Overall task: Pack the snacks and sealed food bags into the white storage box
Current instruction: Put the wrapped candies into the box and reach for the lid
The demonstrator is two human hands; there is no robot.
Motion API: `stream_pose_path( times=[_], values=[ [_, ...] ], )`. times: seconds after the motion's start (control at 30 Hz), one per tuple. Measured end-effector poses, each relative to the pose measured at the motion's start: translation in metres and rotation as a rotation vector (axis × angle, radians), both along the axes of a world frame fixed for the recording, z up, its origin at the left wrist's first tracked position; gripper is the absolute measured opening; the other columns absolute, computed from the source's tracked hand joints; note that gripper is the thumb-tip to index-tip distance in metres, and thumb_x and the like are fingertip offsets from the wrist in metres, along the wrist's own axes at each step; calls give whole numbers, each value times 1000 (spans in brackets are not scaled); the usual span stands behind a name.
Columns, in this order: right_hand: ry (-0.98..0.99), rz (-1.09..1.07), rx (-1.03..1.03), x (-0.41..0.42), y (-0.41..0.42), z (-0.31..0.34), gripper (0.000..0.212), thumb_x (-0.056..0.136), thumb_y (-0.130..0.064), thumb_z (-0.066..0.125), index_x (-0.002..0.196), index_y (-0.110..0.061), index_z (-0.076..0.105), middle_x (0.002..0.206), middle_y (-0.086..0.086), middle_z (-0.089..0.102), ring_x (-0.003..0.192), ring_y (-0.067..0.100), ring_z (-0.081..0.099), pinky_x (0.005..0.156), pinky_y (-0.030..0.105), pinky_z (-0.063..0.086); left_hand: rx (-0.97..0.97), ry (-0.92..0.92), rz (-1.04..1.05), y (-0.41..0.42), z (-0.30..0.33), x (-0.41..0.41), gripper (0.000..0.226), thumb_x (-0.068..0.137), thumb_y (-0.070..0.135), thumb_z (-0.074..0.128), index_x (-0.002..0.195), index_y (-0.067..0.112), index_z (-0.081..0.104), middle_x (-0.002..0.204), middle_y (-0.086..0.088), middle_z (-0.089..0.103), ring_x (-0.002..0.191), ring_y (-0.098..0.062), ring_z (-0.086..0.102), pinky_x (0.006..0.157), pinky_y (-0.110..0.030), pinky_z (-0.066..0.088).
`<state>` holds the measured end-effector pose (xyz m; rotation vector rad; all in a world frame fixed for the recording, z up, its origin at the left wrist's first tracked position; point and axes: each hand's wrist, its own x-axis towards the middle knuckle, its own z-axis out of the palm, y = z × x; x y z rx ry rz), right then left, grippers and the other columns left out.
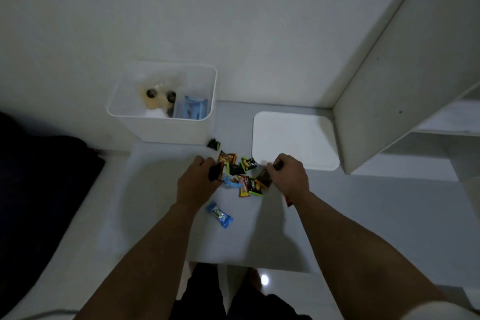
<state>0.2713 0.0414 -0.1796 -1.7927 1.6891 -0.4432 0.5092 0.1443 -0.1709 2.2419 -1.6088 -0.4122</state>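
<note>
Snacks lie scattered across the white bench [161, 215], and both hands are down among them, gathering several at once so fewer trips to the box are needed, by the look of it. The left hand [197, 184] has its grip curled round a dark wrapper [215, 172], with a pale blue one [230, 182] bunched just under the fingers. The right hand [288, 174] is closed on a dark packet [265, 177], and something dark pokes out above its thumb; what that is cannot be told. The white storage box [166, 130] stands at the back left against the wall, open-topped, its lid [293, 140] laid flat to the right so the mouth stays free for dropping things in. Inside, two dark-capped bottles [155, 97] and a blue bag [193, 109] show. Between the hands roughly five small packets remain in a cluster, orange, green, purple and yellow among them. One black packet [213, 143] sits alone just beside the box wall, and one blue bar [219, 214] lies apart, nearer the person. A red corner [288, 200] peeks out under the right wrist.
</note>
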Motion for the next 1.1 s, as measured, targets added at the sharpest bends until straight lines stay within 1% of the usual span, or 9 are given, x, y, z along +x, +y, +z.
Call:
stream_pose_path(
  times=[0.17, 0.3, 0.47, 0.6, 0.7, 0.83, 0.97, 1.03, 1.1],
  values=[
    [-199, 22, -73, 77, -38, 62, 25, 82, -43, 60, 70, -22, 52, 67, -5, 65, 69, 15, 69, 67, 36, 58, -167, -115, 45, -26, 67, 61, 25, 83, 37, 71, 92, 18, 56, 96, -4, 53, 81, -30, 62, 57, -33, 46],
    [-340, 76, -176, 152, -65, 109, 24, 83, -38, 65, 67, -23, 54, 65, -6, 66, 67, 10, 70, 68, 37, 60, -245, -194, 55, -55, 121, 126, 33, 82, 35, 73, 107, 18, 60, 107, -8, 54, 93, -32, 62, 62, -37, 47],
    [-408, 77, -188, 252, -94, 141, 24, 76, -46, 63, 68, -24, 58, 68, -4, 68, 67, 15, 71, 70, 41, 61, -219, -300, 68, -95, 157, 206, 38, 81, 34, 74, 111, 15, 60, 106, -10, 54, 89, -32, 61, 60, -34, 43],
    [-390, 48, -158, 323, -113, 138, 23, 81, -40, 63, 71, -19, 60, 64, -5, 68, 65, 12, 72, 68, 39, 61, -80, -332, 72, -129, 146, 254, 40, 81, 37, 73, 113, 18, 59, 108, -10, 53, 93, -32, 61, 66, -37, 47],
    [-396, -14, -111, 371, -125, 122, 27, 81, -44, 60, 71, -19, 57, 68, -3, 68, 69, 15, 70, 71, 40, 60, 12, -321, 45, -150, 120, 277, 41, 83, 39, 70, 117, 18, 57, 113, -11, 52, 98, -32, 61, 73, -39, 51],
    [-247, 15, -98, 415, -129, 98, 26, 91, -41, 60, 80, -17, 61, 81, 0, 66, 78, 18, 61, 74, 34, 52, 71, -305, 10, -163, 90, 299, 41, 85, 42, 67, 114, 15, 58, 115, -12, 54, 99, -33, 61, 73, -38, 50],
    [-119, 196, 156, 430, -127, 85, 33, 99, -40, 55, 96, -10, 70, 95, 10, 70, 87, 24, 62, 79, 27, 43, 213, -187, -89, -167, 81, 319, 44, 79, 42, 70, 115, 19, 59, 115, -6, 57, 100, -28, 65, 80, -38, 55],
    [-95, 231, 278, 428, -125, 84, 40, 102, -38, 49, 102, -5, 72, 101, 16, 69, 91, 30, 64, 85, 33, 50, 246, -141, -147, -166, 79, 328, 50, 75, 42, 72, 119, 24, 58, 120, -3, 59, 102, -26, 66, 83, -40, 56],
    [-72, 233, 297, 423, -125, 84, 42, 102, -37, 47, 105, -3, 71, 103, 18, 69, 94, 32, 66, 89, 38, 54, 257, -129, -184, -165, 78, 334, 56, 71, 51, 74, 121, 30, 59, 121, 2, 62, 101, -22, 66, 84, -40, 57]
  ],
)
